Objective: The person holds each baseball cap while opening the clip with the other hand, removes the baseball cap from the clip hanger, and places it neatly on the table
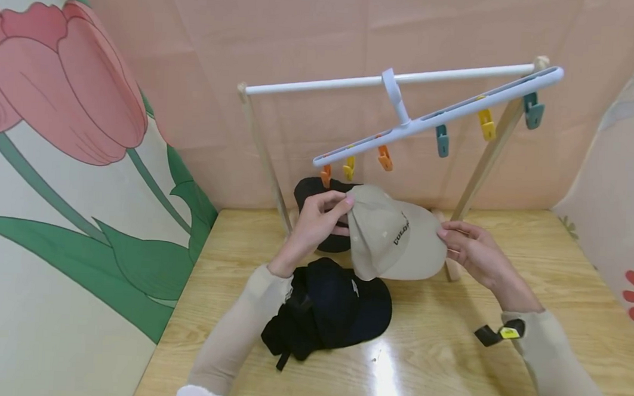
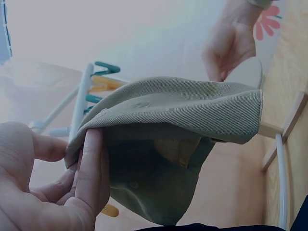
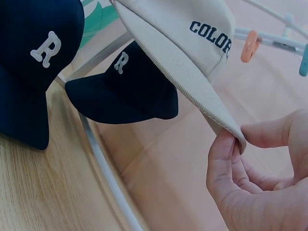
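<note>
A beige baseball cap [image 1: 382, 234] with dark lettering is held up between both hands. My left hand [image 1: 318, 219] pinches the edge of its crown on the left. Thumb and fingers of my right hand [image 1: 475, 254] pinch the rim of its brim [image 3: 202, 98]. The left wrist view shows the cap's hollow underside [image 2: 144, 168]. Just above hangs a pale blue clip hanger [image 1: 439, 118] with orange, yellow and teal clips. Behind the left hand is a dark cap [image 1: 309, 188] with a white R; I cannot tell whether a clip holds it.
In front, a navy cap [image 1: 343, 307], also marked with an R, lies on the wood-grain table [image 1: 437, 360]. The hanger hooks over a white bar [image 1: 323, 86] on a wooden-legged stand [image 1: 480, 165]. A pink backdrop [image 1: 304, 30] and a tulip-printed panel [image 1: 70, 89] stand around the table.
</note>
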`<action>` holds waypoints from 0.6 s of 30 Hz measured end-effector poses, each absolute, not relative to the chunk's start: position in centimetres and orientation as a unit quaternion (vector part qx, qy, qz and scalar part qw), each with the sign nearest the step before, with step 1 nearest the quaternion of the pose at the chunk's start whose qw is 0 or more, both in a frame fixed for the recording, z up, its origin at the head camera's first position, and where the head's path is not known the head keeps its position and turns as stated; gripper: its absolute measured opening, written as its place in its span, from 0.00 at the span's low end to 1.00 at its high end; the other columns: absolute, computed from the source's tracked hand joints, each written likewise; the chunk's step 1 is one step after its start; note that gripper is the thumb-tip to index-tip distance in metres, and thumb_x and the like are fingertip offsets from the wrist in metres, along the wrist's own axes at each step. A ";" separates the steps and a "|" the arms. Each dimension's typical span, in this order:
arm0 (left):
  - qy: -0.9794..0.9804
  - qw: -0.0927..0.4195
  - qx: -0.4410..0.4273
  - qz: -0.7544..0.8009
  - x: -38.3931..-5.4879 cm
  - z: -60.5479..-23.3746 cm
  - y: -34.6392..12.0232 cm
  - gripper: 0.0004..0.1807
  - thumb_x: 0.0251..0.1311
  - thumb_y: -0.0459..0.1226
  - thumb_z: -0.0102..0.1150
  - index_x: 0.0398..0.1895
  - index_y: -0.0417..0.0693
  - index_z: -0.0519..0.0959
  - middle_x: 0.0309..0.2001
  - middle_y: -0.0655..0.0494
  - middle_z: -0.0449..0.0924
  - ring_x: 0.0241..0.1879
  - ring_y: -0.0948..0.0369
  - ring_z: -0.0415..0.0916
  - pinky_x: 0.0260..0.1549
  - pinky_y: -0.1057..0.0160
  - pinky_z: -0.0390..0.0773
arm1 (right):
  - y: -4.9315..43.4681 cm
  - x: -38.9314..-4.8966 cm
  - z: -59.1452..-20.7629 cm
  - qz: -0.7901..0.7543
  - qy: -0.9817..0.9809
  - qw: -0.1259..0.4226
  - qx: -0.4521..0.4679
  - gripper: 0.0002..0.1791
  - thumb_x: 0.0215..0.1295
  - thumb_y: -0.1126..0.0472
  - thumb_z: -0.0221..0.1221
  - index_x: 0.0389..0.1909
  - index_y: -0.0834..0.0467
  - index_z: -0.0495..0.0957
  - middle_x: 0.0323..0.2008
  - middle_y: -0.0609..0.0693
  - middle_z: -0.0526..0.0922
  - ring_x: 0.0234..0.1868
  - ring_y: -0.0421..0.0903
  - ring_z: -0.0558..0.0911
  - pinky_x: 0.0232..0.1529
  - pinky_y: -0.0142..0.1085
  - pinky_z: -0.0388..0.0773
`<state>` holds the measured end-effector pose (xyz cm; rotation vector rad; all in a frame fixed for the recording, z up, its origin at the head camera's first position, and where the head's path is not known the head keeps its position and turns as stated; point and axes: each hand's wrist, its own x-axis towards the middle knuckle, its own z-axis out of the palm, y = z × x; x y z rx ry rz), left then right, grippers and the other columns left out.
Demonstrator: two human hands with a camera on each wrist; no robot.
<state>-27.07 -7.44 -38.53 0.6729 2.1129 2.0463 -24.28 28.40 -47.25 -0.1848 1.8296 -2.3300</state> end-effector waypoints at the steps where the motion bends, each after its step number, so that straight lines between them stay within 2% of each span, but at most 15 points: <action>1: 0.698 0.062 0.224 0.678 -27.0 -38.5 -7.5 0.15 0.80 0.40 0.59 0.58 0.39 0.85 0.48 0.41 0.89 0.39 0.60 0.89 0.39 0.53 0.91 | 28.4 -24.3 -47.2 -0.782 0.614 0.086 -0.064 0.08 0.81 0.67 0.57 0.55 0.59 0.77 0.48 0.45 0.86 0.45 0.40 0.88 0.48 0.33 0.87; 10: 0.689 0.058 0.226 0.686 -26.0 -37.9 -7.6 0.15 0.80 0.37 0.58 0.57 0.35 0.84 0.46 0.42 0.88 0.37 0.61 0.88 0.38 0.54 0.91 | 28.1 -23.9 -46.8 -0.785 0.608 0.083 -0.085 0.08 0.81 0.68 0.56 0.55 0.59 0.79 0.48 0.46 0.86 0.45 0.40 0.87 0.47 0.33 0.87; 18: 0.685 0.049 0.250 0.682 -24.8 -37.2 -7.6 0.15 0.80 0.37 0.57 0.57 0.34 0.83 0.48 0.37 0.87 0.38 0.62 0.89 0.38 0.50 0.91 | 27.6 -23.8 -46.5 -0.789 0.598 0.091 -0.102 0.10 0.81 0.69 0.54 0.55 0.59 0.80 0.48 0.46 0.86 0.44 0.40 0.88 0.46 0.32 0.87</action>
